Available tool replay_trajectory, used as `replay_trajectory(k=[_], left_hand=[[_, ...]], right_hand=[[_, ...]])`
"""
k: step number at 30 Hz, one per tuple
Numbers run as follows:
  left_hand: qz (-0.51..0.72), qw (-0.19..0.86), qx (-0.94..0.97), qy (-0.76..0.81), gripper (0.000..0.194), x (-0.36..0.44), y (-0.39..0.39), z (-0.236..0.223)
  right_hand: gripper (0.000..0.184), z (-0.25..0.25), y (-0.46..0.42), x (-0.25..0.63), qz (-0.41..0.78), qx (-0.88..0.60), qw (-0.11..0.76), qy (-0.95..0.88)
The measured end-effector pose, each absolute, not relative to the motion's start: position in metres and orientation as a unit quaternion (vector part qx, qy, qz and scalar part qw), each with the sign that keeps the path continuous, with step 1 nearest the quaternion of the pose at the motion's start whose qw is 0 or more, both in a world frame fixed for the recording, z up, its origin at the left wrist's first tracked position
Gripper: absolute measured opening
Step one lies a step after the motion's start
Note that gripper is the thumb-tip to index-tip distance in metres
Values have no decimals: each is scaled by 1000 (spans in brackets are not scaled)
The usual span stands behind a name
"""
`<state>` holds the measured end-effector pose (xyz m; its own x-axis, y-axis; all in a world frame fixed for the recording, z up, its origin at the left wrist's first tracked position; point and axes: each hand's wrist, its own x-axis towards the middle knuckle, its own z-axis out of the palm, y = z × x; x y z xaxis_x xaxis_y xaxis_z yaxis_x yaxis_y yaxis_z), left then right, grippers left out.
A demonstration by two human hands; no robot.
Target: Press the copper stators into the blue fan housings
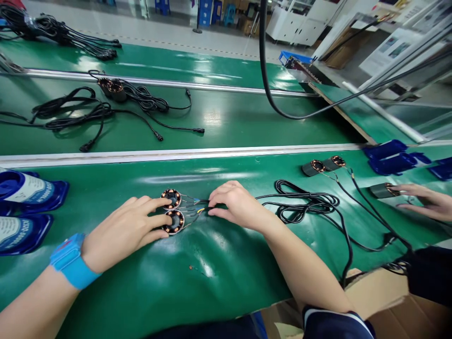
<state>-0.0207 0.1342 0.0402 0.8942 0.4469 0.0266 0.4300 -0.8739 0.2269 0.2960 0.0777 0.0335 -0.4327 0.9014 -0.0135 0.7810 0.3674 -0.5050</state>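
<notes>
Two round copper-wound coils [173, 210] lie side by side on the green mat [197, 278], with thin coloured wires running right into a black cable [303, 202]. My left hand [123, 230], blue band on the wrist, rests beside the coils with its fingertips on them. My right hand [236, 205] is closed in a pinch on the wire joint just right of the coils. The black cable loops away to the right in a loose coil.
Another person's hand [427, 202] lies at the right by a similar coil [383, 189]; two more coils [323, 165] sit beyond. Blue trays [391, 157] are right, blue packs [24, 188] left. Cable bundles [88, 110] lie on the far belt. A cardboard box [381, 301] is below.
</notes>
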Motion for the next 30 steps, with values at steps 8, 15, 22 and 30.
replay_trajectory(k=[8, 15, 22, 30], left_hand=[[16, 119, 964, 239, 29, -26, 143, 35], [171, 166, 900, 364, 36, -46, 150, 57], [-77, 163, 849, 497, 51, -51, 174, 13], [-105, 178, 832, 515, 52, -42, 174, 8]], right_hand=[[14, 19, 84, 302, 224, -518, 189, -804], [12, 50, 98, 318, 260, -525, 314, -747], [30, 48, 212, 321, 131, -609, 172, -763], [63, 32, 373, 251, 68, -662, 177, -725]])
